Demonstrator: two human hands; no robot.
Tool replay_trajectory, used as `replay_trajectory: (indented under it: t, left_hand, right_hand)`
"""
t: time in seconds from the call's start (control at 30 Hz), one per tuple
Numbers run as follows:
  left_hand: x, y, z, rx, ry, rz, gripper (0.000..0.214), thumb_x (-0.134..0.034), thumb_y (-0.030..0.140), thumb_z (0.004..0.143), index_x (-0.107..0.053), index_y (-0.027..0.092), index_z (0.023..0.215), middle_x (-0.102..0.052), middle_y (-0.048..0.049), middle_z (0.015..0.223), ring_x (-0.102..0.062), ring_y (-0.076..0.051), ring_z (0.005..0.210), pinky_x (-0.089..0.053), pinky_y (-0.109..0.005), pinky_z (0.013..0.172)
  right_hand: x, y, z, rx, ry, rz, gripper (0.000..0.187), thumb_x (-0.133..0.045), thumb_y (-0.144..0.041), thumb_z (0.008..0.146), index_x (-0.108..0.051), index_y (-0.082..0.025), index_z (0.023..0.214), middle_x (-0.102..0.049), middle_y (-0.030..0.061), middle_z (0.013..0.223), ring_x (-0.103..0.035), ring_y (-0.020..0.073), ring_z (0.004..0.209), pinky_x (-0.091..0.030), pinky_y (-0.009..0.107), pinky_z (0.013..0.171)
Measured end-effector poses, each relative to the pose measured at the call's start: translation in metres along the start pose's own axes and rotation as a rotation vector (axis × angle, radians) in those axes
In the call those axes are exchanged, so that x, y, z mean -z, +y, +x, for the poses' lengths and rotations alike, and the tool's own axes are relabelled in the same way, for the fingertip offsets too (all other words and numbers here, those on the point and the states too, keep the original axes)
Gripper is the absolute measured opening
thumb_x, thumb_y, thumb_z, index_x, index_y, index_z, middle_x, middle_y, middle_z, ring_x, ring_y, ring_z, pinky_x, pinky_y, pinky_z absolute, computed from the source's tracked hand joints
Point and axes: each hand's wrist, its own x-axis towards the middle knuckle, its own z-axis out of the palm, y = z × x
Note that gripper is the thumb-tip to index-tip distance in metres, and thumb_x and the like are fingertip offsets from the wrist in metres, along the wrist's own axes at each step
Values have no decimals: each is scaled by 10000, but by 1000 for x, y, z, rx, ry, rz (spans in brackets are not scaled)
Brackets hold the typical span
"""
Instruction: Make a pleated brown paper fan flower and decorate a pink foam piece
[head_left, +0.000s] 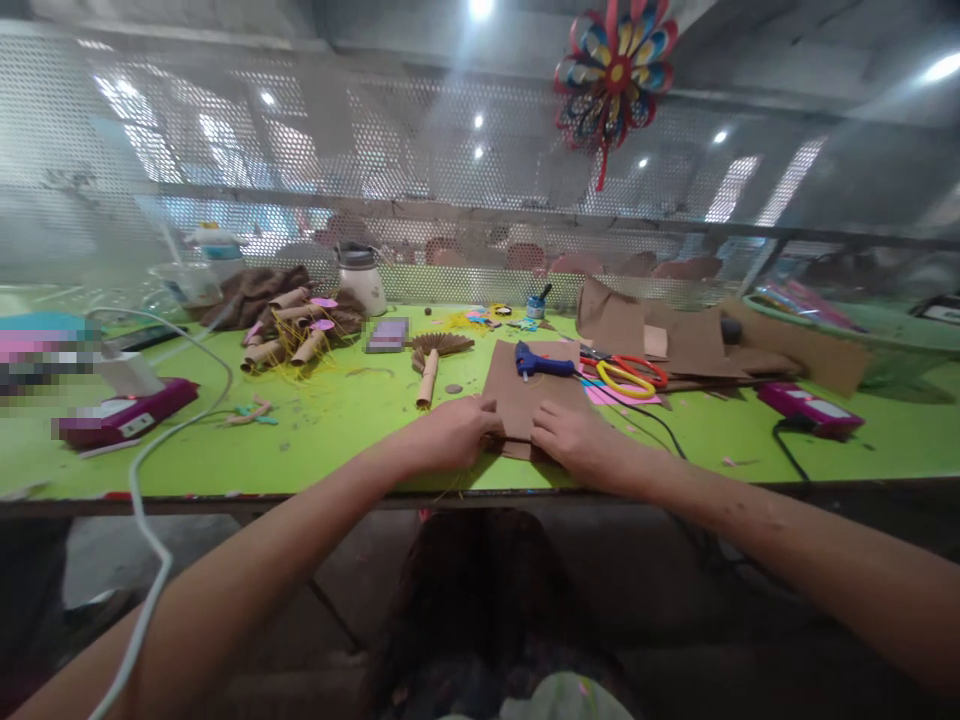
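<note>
Head view, and from where I stand both hands meet at the near edge of a brown paper sheet (517, 395), laid flat on the green counter (337, 430) close to its front. The left hand (454, 435) has its fingers curled together, pinching the sheet's near left corner. The right hand (577, 440) bends its fingers down onto the near right corner; its thumb is hidden, so I cannot tell whether it grips or only presses.

Between them a narrow strip is creased along the near edge. The wide span behind it lies flat and shows no further folds, so I'd judge this folding to be near its start, with most of the sheet left as it is.

A blue glue gun (551, 364) rests on the far part of the sheet, with scissors (611, 368) just beside it, over some pink paper (607, 395). To the left, a brown pleated fan (448, 343) is already formed and sits at the top of a paper tube (427, 380); whether it is fixed there I can't say. Farther left lie more brown tubes (306, 346) among yellow strands, and to the right, folded brown paper (619, 320).
</note>
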Motion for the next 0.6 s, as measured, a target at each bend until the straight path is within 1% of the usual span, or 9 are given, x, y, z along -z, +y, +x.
replay_trajectory:
  t: [0.07, 0.13, 0.17, 0.2, 0.3, 0.43, 0.5, 0.6]
  left_hand:
    - [3, -1, 11, 40, -44, -71, 203, -497, 202, 770, -673, 154, 680, -588, -42, 652, -487, -120, 576, -362, -229, 600]
    - [3, -3, 20, 153, -31, -130, 286, -475, 267, 795, -627, 149, 583, -509, -6, 507, -379, -100, 475, -297, -230, 516]
    - [3, -4, 23, 200, -26, -175, 321, -468, 294, 805, -603, 147, 553, -475, 7, 470, -340, -93, 454, -269, -230, 494]
    - [3, -4, 25, 226, -26, -232, 343, -465, 314, 811, -583, 146, 536, -457, 16, 454, -322, -89, 448, -252, -228, 483]
    - [4, -4, 22, 255, -32, -412, 363, -469, 357, 818, -553, 146, 535, -470, 24, 472, -346, -85, 469, -250, -217, 485]
    - [5, -5, 13, 311, -89, -514, 385, -463, 396, 818, -495, 149, 525, -415, 35, 472, -313, -76, 457, -226, -225, 467]
    - [3, -6, 11, 321, -95, -539, 392, -468, 421, 812, -490, 148, 532, -392, 39, 474, -301, -72, 456, -216, -227, 461]
    - [0, -9, 11, 338, -76, -565, 387, -484, 447, 801, -531, 142, 568, -423, 32, 486, -331, -74, 462, -228, -220, 459]
  right_hand:
    - [0, -1, 0, 4, 40, -15, 204, -400, -130, 890, -587, -121, 810, -516, 97, 795, -422, 213, 787, -345, 315, 669]
    - [1, 0, 0, -8, 90, -33, 217, -382, -123, 895, -583, -124, 814, -504, 92, 779, -409, 214, 780, -346, 323, 677]
    - [2, 1, 0, -23, 115, -45, 228, -370, -117, 897, -579, -127, 804, -498, 90, 770, -401, 214, 773, -346, 327, 680]
    - [3, 1, 0, -37, 131, -58, 241, -360, -113, 899, -572, -131, 787, -494, 88, 761, -394, 213, 765, -344, 330, 680]
    - [7, 2, 2, -78, 140, -97, 265, -348, -120, 905, -549, -141, 734, -487, 85, 749, -385, 209, 754, -332, 330, 668]
    - [4, -1, 3, -112, 147, -91, 274, -349, -122, 903, -534, -148, 703, -487, 82, 749, -397, 206, 759, -337, 330, 677]
    - [1, -2, 4, -165, 178, -21, 268, -358, -140, 902, -541, -152, 707, -493, 80, 745, -416, 204, 761, -352, 332, 684]
    - [1, -1, 6, -269, 256, 203, 171, -447, -224, 880, -582, -144, 811, -536, 95, 816, -471, 204, 820, -392, 324, 713]
